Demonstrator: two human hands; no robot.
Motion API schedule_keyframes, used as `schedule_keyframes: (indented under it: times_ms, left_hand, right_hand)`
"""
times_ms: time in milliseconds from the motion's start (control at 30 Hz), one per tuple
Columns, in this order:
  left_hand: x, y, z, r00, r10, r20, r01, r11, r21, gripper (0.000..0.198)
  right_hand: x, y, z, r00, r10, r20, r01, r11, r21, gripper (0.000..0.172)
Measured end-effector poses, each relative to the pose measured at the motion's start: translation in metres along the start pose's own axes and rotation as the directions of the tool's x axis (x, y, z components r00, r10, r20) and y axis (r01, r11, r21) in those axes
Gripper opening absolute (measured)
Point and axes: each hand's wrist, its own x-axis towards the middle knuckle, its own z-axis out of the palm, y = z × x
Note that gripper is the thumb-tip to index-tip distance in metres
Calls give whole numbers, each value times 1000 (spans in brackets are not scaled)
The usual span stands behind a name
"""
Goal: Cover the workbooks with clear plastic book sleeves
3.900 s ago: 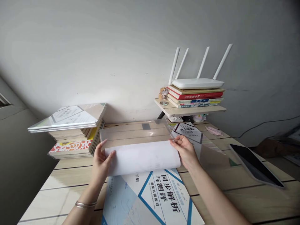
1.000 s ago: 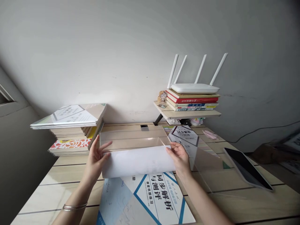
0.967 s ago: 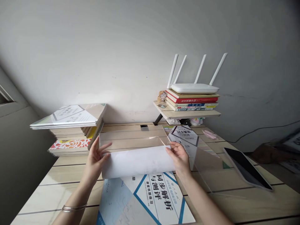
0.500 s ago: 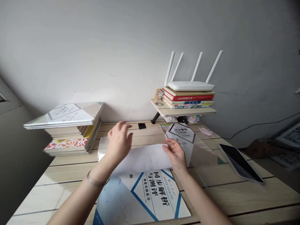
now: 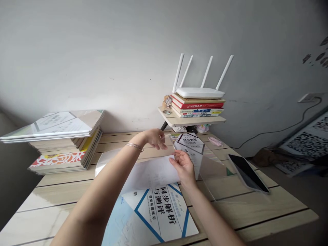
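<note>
A workbook [image 5: 166, 215] with a white and blue cover lies at the near middle of the table. Above its far part a white sheet [image 5: 153, 172] is lifted and bent; I cannot tell whether it belongs to the workbook. My right hand [image 5: 185, 167] pinches the sheet's right corner between thumb and fingers. Just beyond it, my left hand [image 5: 155, 138] hovers with bent, parted fingers, holding nothing visible. Clear plastic film [image 5: 210, 188] spreads under and around the workbook. Another workbook [image 5: 191, 147], grey and white, lies behind my right hand.
Stacked books [image 5: 64, 157] stand at the left, with film-covered workbooks [image 5: 58, 124] on top. A small shelf [image 5: 194, 120] at the back bears books [image 5: 197, 106] and a white router [image 5: 200, 92]. A tablet [image 5: 248, 174] and a pink item [image 5: 215, 141] lie at the right.
My left hand has moved right, across to near my right hand. My right hand keeps its pinch on the sheet. The view has turned slightly right.
</note>
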Motion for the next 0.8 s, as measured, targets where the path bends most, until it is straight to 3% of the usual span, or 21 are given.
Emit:
schedule_keyframes:
  times_ms: [167, 500, 700, 800]
  left_hand:
    - [0, -1, 9, 996, -15, 90, 5, 993, 115, 34]
    - [4, -8, 27, 986, -106, 129, 103, 994, 35, 41]
    - [4, -7, 26, 992, -96, 88, 90, 994, 68, 41]
    - [2, -6, 20, 995, -81, 62, 75, 993, 89, 41]
  right_hand:
    - [-1, -4, 3, 999, 22, -40, -22, 1000, -5, 43]
    - [-4, 0, 0, 999, 36, -15, -37, 999, -32, 41]
    - [-1, -7, -12, 995, -75, -63, 56, 963, -264, 34]
    - [0, -14, -20, 1000, 8, 26, 1, 951, -309, 34]
